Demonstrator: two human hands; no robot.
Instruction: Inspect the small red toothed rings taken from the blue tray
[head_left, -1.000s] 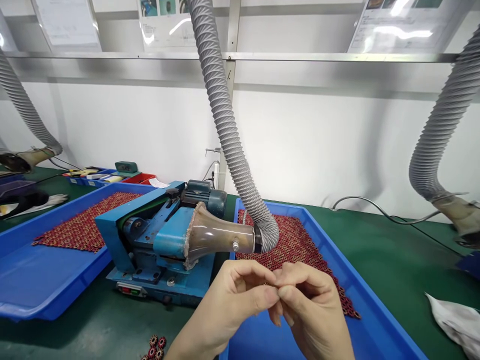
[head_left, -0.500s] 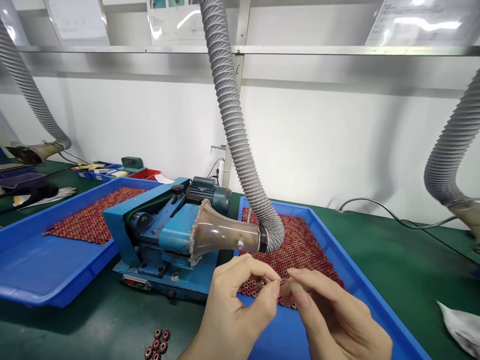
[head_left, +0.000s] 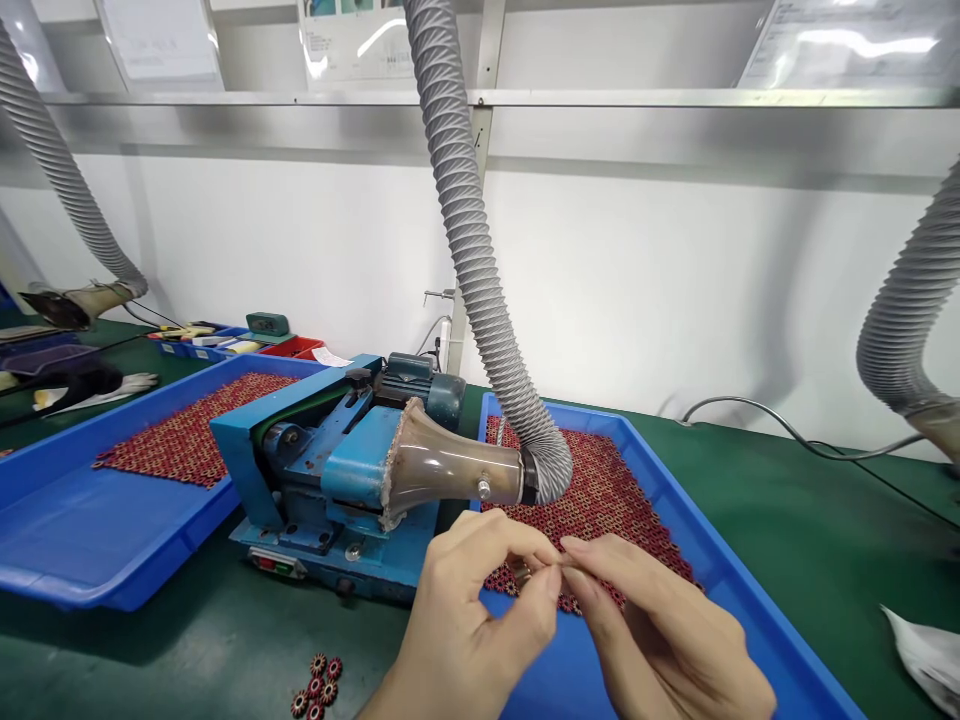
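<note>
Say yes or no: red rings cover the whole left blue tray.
No, the red rings cover only the far part of the left blue tray; its near floor is bare.

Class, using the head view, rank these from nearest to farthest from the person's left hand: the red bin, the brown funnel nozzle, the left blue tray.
From the left hand, pinching a small ring:
1. Brown funnel nozzle, just beyond the hand.
2. Left blue tray, off to the left.
3. Red bin, far back left, behind that tray.

Blue machine point(head_left: 337, 480), grey hose point(head_left: 465, 220), green bench point(head_left: 787, 520)
</note>
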